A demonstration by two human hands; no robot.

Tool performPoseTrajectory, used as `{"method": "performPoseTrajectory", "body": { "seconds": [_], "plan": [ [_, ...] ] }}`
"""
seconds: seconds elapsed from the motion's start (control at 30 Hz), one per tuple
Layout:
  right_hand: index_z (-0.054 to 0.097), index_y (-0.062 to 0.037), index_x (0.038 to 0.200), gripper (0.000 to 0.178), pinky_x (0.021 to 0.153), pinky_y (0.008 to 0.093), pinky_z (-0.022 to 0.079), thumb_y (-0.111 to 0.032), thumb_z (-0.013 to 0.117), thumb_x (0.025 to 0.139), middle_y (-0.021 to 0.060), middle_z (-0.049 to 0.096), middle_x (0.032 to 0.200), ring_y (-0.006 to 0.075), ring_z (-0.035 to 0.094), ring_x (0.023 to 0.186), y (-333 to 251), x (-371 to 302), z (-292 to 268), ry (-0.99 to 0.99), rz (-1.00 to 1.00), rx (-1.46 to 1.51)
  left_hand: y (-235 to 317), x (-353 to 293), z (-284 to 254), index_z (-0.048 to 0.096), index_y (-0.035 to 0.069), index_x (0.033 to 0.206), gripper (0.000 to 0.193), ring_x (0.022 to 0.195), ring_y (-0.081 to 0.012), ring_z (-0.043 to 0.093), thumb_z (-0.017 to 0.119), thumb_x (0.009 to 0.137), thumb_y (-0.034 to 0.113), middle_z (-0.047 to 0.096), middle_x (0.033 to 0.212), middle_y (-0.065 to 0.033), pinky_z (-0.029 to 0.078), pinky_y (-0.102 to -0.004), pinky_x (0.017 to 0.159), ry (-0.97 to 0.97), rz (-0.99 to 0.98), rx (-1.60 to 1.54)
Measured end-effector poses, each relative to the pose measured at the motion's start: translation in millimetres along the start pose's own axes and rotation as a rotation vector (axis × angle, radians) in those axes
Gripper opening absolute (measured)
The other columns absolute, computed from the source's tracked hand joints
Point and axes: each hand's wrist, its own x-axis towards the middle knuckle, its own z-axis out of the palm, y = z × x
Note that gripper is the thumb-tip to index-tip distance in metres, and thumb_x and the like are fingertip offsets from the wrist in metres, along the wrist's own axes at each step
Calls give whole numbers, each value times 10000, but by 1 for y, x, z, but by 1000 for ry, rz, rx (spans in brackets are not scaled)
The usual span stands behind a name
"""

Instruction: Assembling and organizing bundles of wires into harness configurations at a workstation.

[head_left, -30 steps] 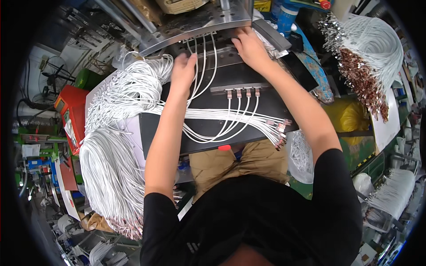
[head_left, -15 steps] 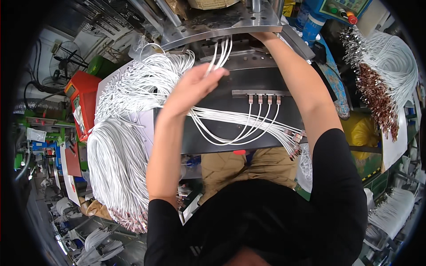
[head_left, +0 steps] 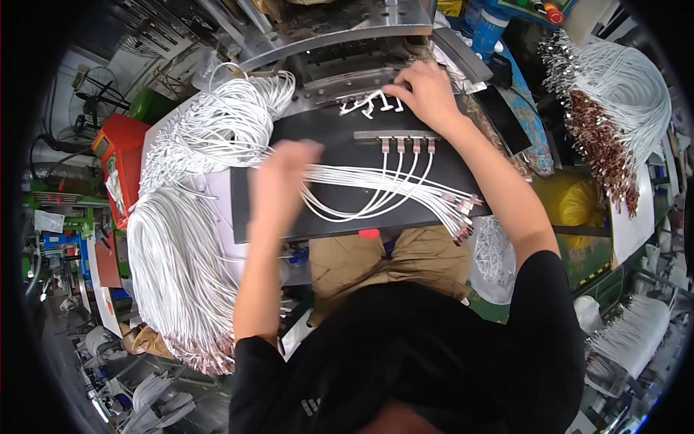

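Blurred by motion, my left hand (head_left: 284, 173) is above the left end of a bundle of white cables (head_left: 347, 176) on the black board (head_left: 329, 134). Whether its fingers grip anything cannot be made out. My right hand (head_left: 428, 92) is at the press's front edge, thumb and fingers apart. Beside its thumb lies a thin, branched white plastic piece (head_left: 372, 105). A metal bar (head_left: 376, 135) on the board holds several cable connectors (head_left: 401, 145) in a row, their cables curving back leftward. The bundle's connector ends (head_left: 463, 217) fan out at the board's right.
A metal press (head_left: 340, 40) stands directly ahead. Large heaps of white cable (head_left: 181, 267) are on the left, beside a red box (head_left: 123, 163). More cables (head_left: 622, 101) hang at the right, above a yellow bag (head_left: 578, 202). A clear bag (head_left: 495, 253) sits below the board.
My right hand has come out from under the press, and the white plastic piece now shows beside it. My left hand has moved down, away from the cables at the press.
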Motion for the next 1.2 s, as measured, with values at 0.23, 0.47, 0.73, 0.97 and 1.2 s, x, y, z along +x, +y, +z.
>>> {"method": "performPoseTrajectory", "body": {
  "seconds": [0.23, 0.47, 0.73, 0.97, 1.2],
  "plan": [
    [692, -66, 1066, 188, 852, 366, 462, -183, 656, 924, 126, 582, 985, 303, 574, 942, 2, -81, -73, -327, 63, 188, 54, -30, 96, 680, 63, 939, 154, 913, -292, 639, 742, 813, 126, 680, 964, -90, 529, -372, 802, -86, 503, 44],
    [665, -8, 1103, 213, 845, 377, 465, -157, 595, 967, 147, 592, 964, 324, 587, 943, 6, -48, -19, -172, -31, 313, 45, -8, 95, 642, 52, 819, 149, 765, -260, 607, 737, 840, 165, 609, 795, -63, 516, -373, 674, -157, 385, 207],
    [679, -12, 1106, 339, 918, 405, 461, -299, 560, 969, 189, 667, 1058, 332, 615, 1034, 56, 87, 76, 124, 58, 226, 20, 55, 90, 631, 74, 705, 227, 695, -267, 622, 703, 849, 234, 602, 708, -81, 520, -390, 627, 41, 276, 300],
    [662, -4, 904, 237, 828, 375, 485, -176, 517, 975, 180, 664, 906, 281, 625, 904, 116, 168, 134, 65, 56, 11, 2, 154, 95, 699, 59, 840, 178, 868, -311, 672, 667, 888, 227, 685, 905, -124, 531, -454, 763, -214, -19, 363],
    [653, 10, 1002, 270, 881, 391, 478, -212, 502, 985, 221, 658, 1002, 310, 625, 983, 56, 132, 87, 44, -94, 79, -18, 173, 87, 748, 81, 935, 272, 910, -325, 688, 585, 863, 287, 716, 895, -151, 530, -447, 869, -192, -133, 209]
  ]
}}
